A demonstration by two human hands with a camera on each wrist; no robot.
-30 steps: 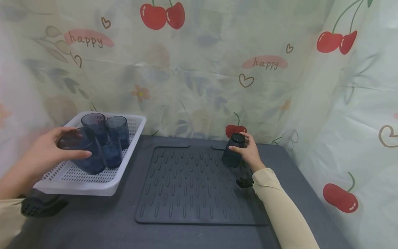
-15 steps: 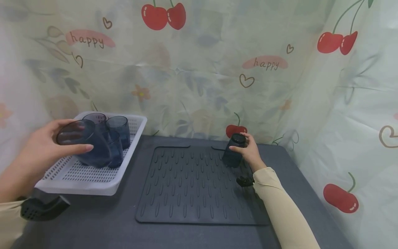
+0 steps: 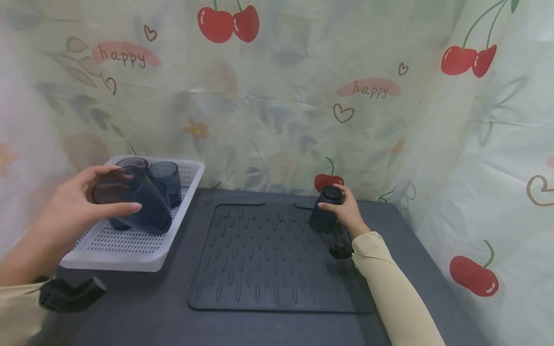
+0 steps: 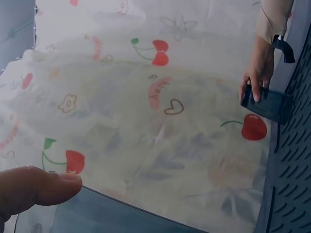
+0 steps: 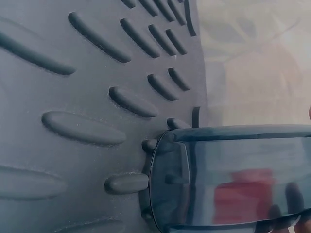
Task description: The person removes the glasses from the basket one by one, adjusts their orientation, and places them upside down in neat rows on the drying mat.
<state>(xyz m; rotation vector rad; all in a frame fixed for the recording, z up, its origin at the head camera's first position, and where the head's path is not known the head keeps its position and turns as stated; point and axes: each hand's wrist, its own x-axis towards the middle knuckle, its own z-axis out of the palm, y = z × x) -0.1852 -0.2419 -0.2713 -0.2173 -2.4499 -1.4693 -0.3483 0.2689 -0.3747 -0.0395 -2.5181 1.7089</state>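
My left hand (image 3: 80, 204) grips a dark blue drinking glass (image 3: 140, 204) near its rim, thumb on the near side. The glass leans, with its base pointing down and right over the white basket (image 3: 130, 263). Behind it, more blue glasses (image 3: 169, 177) stand mouth up in the basket, partly hidden. On the right, my right hand (image 3: 349, 214) holds another dark glass (image 3: 323, 218) upside down on the black drying mat (image 3: 268, 274). In the right wrist view, the rim of that glass (image 5: 233, 170) meets the ridged mat.
A dark table (image 3: 242, 331) carries the basket at left and the mat at centre right. A patterned curtain (image 3: 268, 125) hangs along the back and both sides. Black camera mounts (image 3: 71, 294) sit at both wrists.
My left hand has shifted right with its glass, which leans further over and whose base has swung right across the basket. The right hand and its glass have stayed in place.
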